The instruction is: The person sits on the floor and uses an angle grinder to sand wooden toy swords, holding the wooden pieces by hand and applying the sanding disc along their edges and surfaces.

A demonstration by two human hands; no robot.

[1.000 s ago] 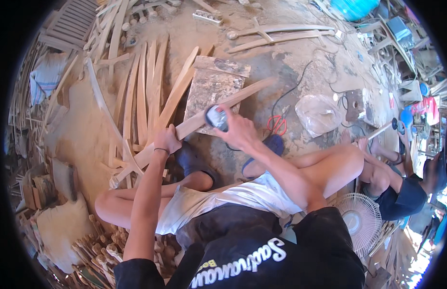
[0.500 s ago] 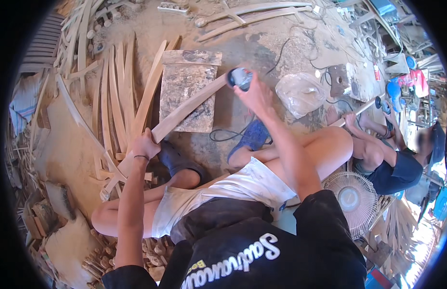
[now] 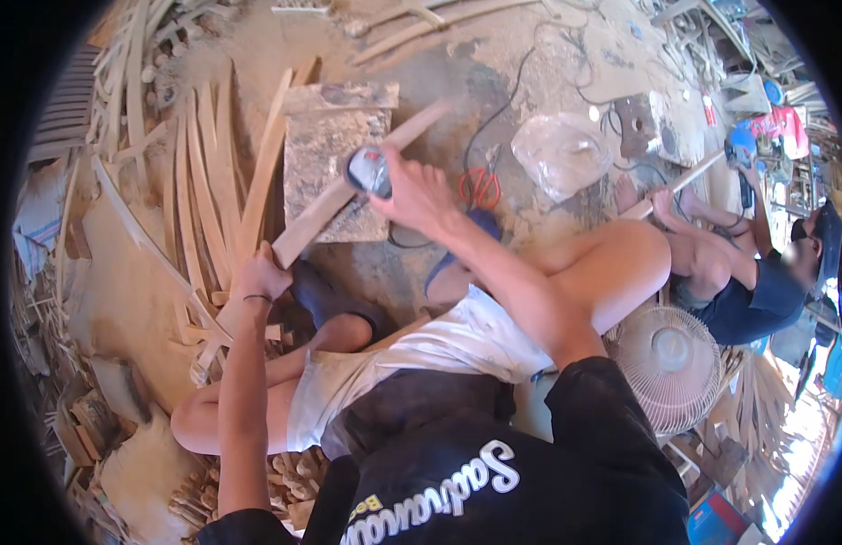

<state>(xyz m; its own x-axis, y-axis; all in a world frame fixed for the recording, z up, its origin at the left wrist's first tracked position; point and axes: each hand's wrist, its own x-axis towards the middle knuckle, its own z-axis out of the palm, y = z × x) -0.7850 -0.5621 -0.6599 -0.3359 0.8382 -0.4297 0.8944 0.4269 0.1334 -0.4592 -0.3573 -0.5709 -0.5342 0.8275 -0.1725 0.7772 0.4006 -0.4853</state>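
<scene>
Left hand (image 3: pixel 262 272) grips wooden strip (image 3: pixel 348 195) — right hand (image 3: pixel 419 193) presses sander (image 3: pixel 370 172) on it.

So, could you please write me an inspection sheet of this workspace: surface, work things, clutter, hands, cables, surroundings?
Surface: dusty ground; a flat block serves as the bench.
Work things: long wooden strip lies slanted across the block; small round power tool is pressed on it.
Clutter: curved wooden slats at left, red-handled scissors, clear plastic bag.
Hands: left hand grips the strip's lower end; right hand holds the tool.
Cables: black cable runs loose over the ground.
Surroundings: white fan at right; another person is seated beyond it.
</scene>
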